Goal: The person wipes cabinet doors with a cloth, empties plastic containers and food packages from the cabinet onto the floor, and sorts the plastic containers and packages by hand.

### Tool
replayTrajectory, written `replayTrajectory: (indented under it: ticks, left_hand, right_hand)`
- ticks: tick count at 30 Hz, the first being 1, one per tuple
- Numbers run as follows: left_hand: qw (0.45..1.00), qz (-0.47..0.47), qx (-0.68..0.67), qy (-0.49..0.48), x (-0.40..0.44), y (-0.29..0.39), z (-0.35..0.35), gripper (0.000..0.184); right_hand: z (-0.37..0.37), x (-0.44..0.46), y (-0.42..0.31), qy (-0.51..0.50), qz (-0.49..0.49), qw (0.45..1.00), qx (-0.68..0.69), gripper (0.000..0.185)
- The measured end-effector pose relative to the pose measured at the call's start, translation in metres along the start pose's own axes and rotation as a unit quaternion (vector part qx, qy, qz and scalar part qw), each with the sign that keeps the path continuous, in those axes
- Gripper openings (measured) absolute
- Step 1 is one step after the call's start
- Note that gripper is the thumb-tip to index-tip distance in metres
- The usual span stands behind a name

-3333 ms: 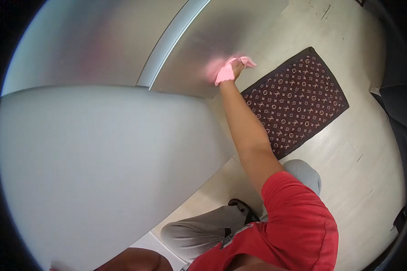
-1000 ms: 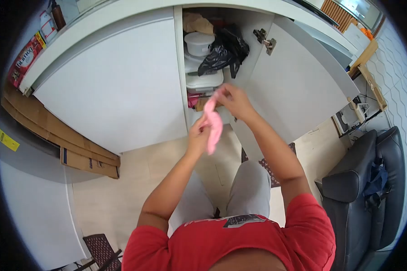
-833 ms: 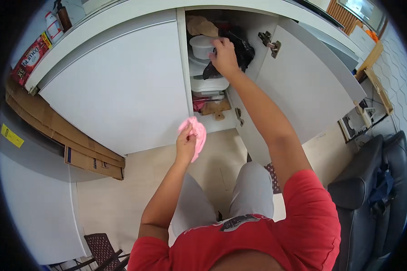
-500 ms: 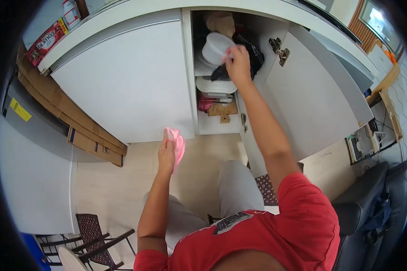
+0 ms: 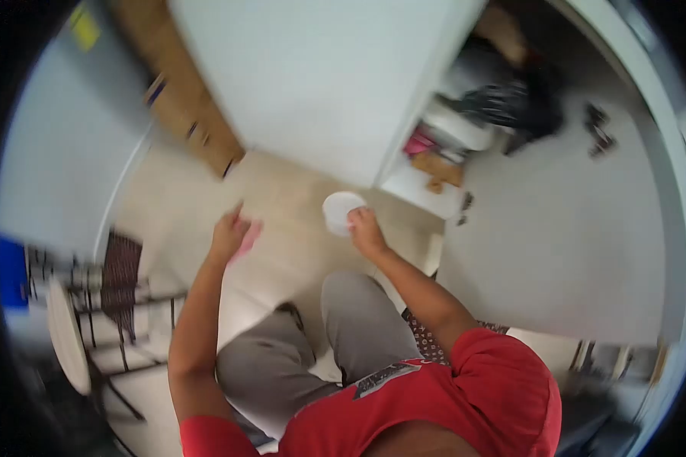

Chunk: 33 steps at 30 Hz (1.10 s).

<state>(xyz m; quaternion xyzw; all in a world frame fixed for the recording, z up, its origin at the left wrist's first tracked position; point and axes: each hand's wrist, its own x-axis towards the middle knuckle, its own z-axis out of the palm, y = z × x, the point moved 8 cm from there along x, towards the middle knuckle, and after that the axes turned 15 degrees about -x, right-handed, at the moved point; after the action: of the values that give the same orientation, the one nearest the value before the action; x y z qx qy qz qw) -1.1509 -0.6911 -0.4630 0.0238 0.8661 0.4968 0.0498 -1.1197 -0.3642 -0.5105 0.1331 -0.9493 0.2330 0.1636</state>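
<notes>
My right hand (image 5: 367,231) grips the rim of a round white container (image 5: 342,212), held out over the floor in front of my knees. To its left, my left hand (image 5: 230,232) holds a pink cloth (image 5: 247,239), most of it hanging on the hand's right side; both are blurred. The cupboard at the upper right stands open, with a black plastic bag (image 5: 503,107), a white lidded box (image 5: 459,126) and a wooden board (image 5: 439,169) inside.
The open cupboard door (image 5: 556,236) fills the right side. Flattened cardboard (image 5: 187,91) leans at the upper left. A round white stool top (image 5: 68,335) and a dark woven chair (image 5: 122,278) stand at the left. A patterned mat (image 5: 427,339) lies beside my right knee.
My right hand has brought the white container out of the cupboard and down over the floor. The view has swung left, and my left hand still has the pink cloth.
</notes>
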Motion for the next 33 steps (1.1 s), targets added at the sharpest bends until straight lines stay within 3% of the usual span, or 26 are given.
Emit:
replayTrajectory:
  ticks: [1,2,3,5,6,9,10,11,13,14,15,16,17,19,20,21,22,23,24,25,26,28,30,31,33]
  left_hand:
    - [0.999,0.021,0.001,0.033,-0.009,-0.015,-0.007,0.066]
    - [0.998,-0.023,-0.028,0.049,-0.022,-0.029,-0.010,0.075]
    - [0.987,0.010,-0.135,0.085,-0.046,-0.024,-0.015,0.079]
    - [0.996,0.054,-0.009,0.067,-0.094,-0.032,-0.021,0.071]
    - [0.997,-0.008,-0.025,0.079,-0.127,-0.056,-0.020,0.071]
    - [0.971,-0.200,-0.020,0.129,-0.244,-0.107,-0.016,0.060]
    - [0.962,-0.145,0.033,0.228,-0.289,-0.111,-0.014,0.053]
    - [0.941,-0.172,0.023,0.289,-0.331,-0.091,-0.015,0.044]
    - [0.853,-0.131,0.180,0.471,-0.418,-0.065,-0.012,0.041]
    - [0.809,-0.171,0.213,0.520,-0.455,-0.045,-0.018,0.043]
    - [0.766,-0.248,0.162,0.571,-0.493,-0.036,-0.023,0.045]
    - [0.722,-0.281,0.198,0.600,-0.538,-0.049,-0.021,0.046]
    - [0.641,-0.315,0.316,0.624,-0.565,-0.040,-0.018,0.051]
    - [0.591,-0.400,0.260,0.650,-0.580,-0.043,-0.028,0.067]
    - [0.587,-0.404,0.261,0.651,-0.574,-0.052,-0.032,0.067]
    - [0.526,-0.418,0.249,0.698,-0.575,-0.062,-0.038,0.074]
    - [0.461,-0.428,0.235,0.741,-0.581,-0.071,-0.039,0.081]
    - [0.458,-0.427,0.238,0.743,-0.588,-0.082,-0.045,0.081]
    - [0.479,-0.460,0.105,0.740,-0.604,-0.116,-0.042,0.083]
    - [0.493,-0.482,-0.029,0.724,-0.616,-0.147,-0.035,0.086]
    - [0.523,-0.424,0.001,0.739,-0.627,-0.151,-0.038,0.081]
    - [0.536,-0.275,-0.010,0.798,-0.631,-0.123,-0.054,0.075]
    - [0.574,-0.159,-0.129,0.793,-0.620,-0.086,-0.079,0.076]
    - [0.578,-0.157,-0.127,0.791,-0.625,-0.073,-0.092,0.076]
    - [0.663,-0.249,-0.084,0.701,-0.627,-0.061,-0.111,0.060]
  right_hand:
    - [0.021,0.000,-0.003,-0.029,-0.015,0.999,-0.007,0.014]
    - [0.040,-0.001,-0.008,-0.060,-0.038,0.997,-0.013,0.012]
    - [0.053,-0.004,-0.017,-0.070,-0.071,0.994,-0.045,0.023]
    - [0.094,-0.009,-0.026,-0.088,-0.143,0.984,-0.058,0.025]
    - [0.098,-0.006,-0.047,-0.033,-0.202,0.977,-0.053,0.014]
    - [0.129,0.007,-0.085,-0.095,-0.238,0.965,-0.058,0.019]
    - [0.140,0.012,-0.098,-0.096,-0.252,0.961,-0.064,0.021]
    - [0.146,0.013,-0.107,-0.093,-0.264,0.957,-0.074,0.024]
    - [0.166,0.017,-0.117,-0.131,-0.267,0.949,-0.104,0.026]
    - [0.176,0.017,-0.122,-0.154,-0.249,0.945,-0.145,0.029]
    - [0.176,0.011,-0.138,-0.162,-0.262,0.941,-0.139,0.029]
    - [0.171,0.006,-0.156,-0.152,-0.257,0.934,-0.197,0.030]
    - [0.170,0.005,-0.166,-0.139,-0.251,0.924,-0.254,0.031]
    - [0.205,-0.002,-0.202,-0.228,-0.298,0.919,-0.121,0.032]
    - [0.236,-0.019,-0.229,-0.282,-0.374,0.883,0.026,0.028]
    - [0.253,-0.045,-0.271,-0.504,-0.286,0.814,0.036,0.033]
    - [0.255,-0.080,-0.318,-0.560,-0.311,0.766,0.050,0.048]
    - [0.257,-0.123,-0.359,-0.634,-0.275,0.721,0.049,0.062]
    - [0.256,-0.166,-0.395,-0.695,-0.263,0.669,0.005,0.072]
    - [0.247,-0.205,-0.425,-0.704,-0.258,0.662,-0.003,0.082]
    - [0.227,-0.240,-0.449,-0.767,-0.265,0.585,-0.005,0.124]
    - [0.275,-0.303,-0.473,-0.655,-0.300,0.685,0.102,0.126]
    - [0.283,-0.311,-0.479,-0.635,-0.328,0.698,0.048,0.070]
    - [0.299,-0.313,-0.479,-0.631,-0.361,0.687,0.031,0.048]
    - [0.301,-0.258,-0.471,-0.515,-0.271,0.810,0.066,0.025]
